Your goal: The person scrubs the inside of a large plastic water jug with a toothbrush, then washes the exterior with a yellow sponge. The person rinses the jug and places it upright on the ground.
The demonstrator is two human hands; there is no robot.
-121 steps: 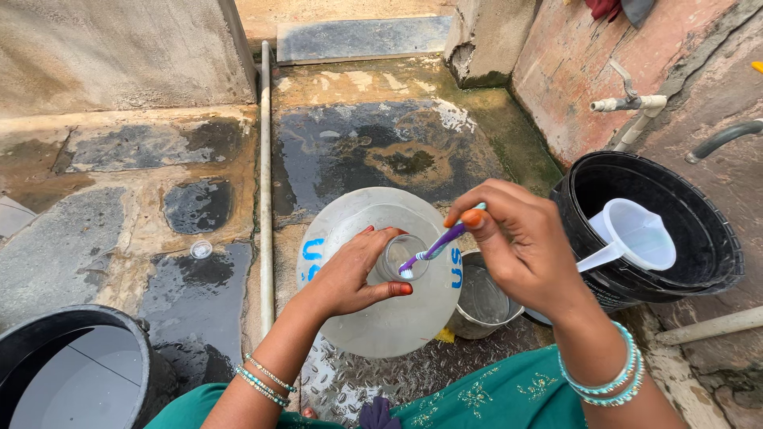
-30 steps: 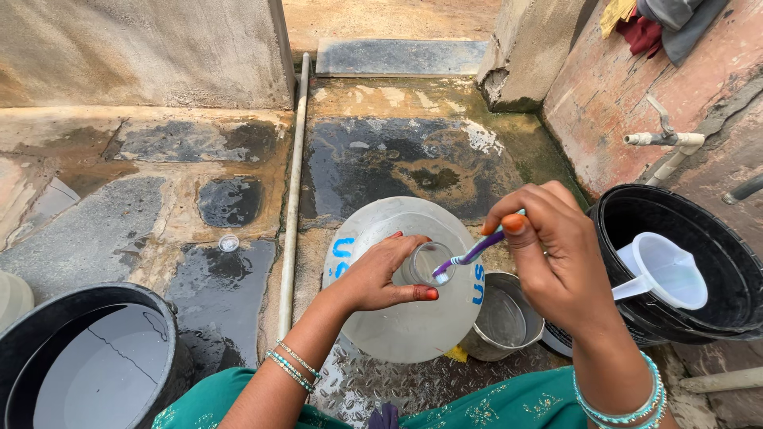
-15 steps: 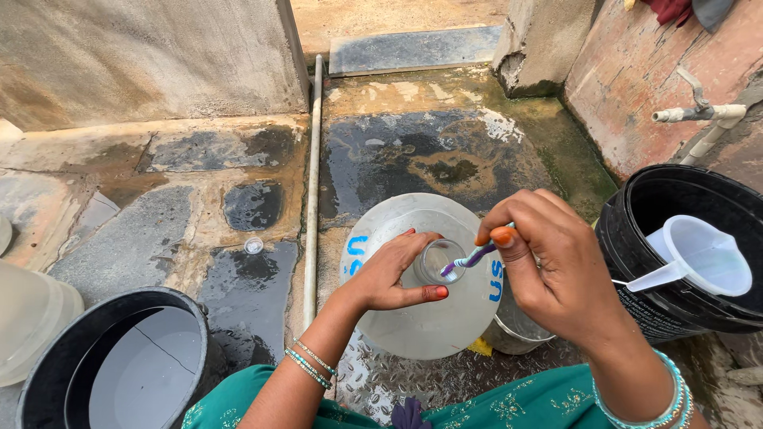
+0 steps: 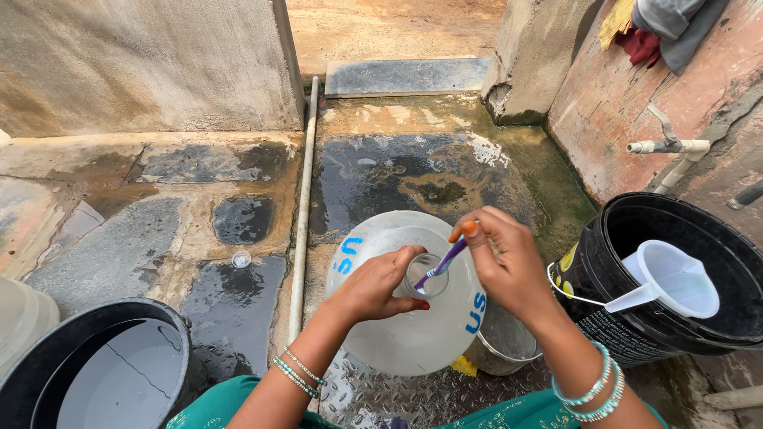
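1. The left hand (image 4: 373,286) closes around the neck of the large translucent water jar (image 4: 405,318), which stands on the wet floor (image 4: 413,175) just in front of the person. The right hand (image 4: 509,266) pinches a purple toothbrush (image 4: 442,266) with an orange end, and its head goes into the mouth of the jar.
2. The toothbrush is thin and probably wet. If the pinch loosens, I think it can drop inside the jar, and the narrow mouth would make it hard to take out.
3. The jar is round and only the left hand steadies it. A strong push of the brush could tip it toward the small metal pot (image 4: 497,345) touching its right side.
4. The black bucket (image 4: 675,278) with the white jug (image 4: 675,278) stands near the jar on the right. A wide elbow move could knock the jug.
5. The floor beyond the jar looks slippery, so the jar may slide.
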